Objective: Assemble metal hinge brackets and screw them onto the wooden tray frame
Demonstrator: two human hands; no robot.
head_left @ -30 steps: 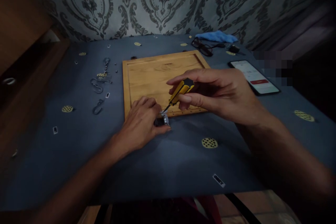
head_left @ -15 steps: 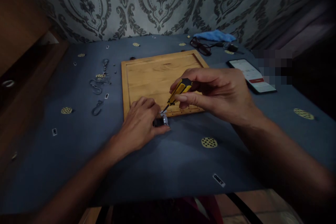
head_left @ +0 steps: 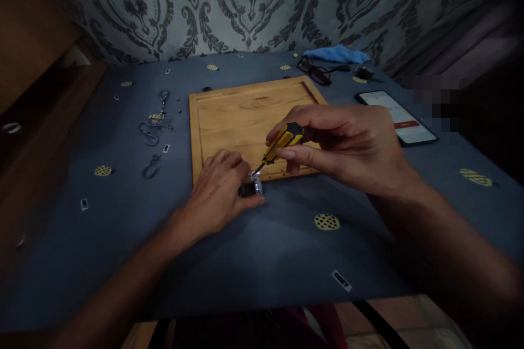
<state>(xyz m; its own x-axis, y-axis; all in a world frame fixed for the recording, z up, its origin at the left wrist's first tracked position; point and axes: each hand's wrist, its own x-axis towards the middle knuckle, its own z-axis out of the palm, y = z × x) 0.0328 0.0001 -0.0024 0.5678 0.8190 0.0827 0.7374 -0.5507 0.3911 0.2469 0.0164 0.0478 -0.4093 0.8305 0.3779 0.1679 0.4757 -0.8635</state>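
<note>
A yellow and black screwdriver (head_left: pixel 282 142) is pinched between the thumb and fingers of my right hand (head_left: pixel 347 139). Its thin shaft slants down to the left, and the tip meets a small shiny metal piece (head_left: pixel 257 182) at the near edge of a wooden board (head_left: pixel 229 120). My left hand (head_left: pixel 221 188) is closed round that metal piece, thumb below and fingers above, with the fingers resting on the board. A dark part beside the metal is mostly covered by the hand. What exactly the metal piece is, I cannot make out.
Left of the board lie several metal hooks (head_left: pixel 149 133) and small loose bits. A phone with a lit screen (head_left: pixel 403 120) rests at the right. Dark-framed glasses (head_left: pixel 314 71) and a blue cloth (head_left: pixel 338 54) are at the back, near the patterned wall (head_left: pixel 254 5).
My right hand and the screwdriver's handle have shifted very slightly to the right. The tip stays on the metal piece, and my left hand holds its place.
</note>
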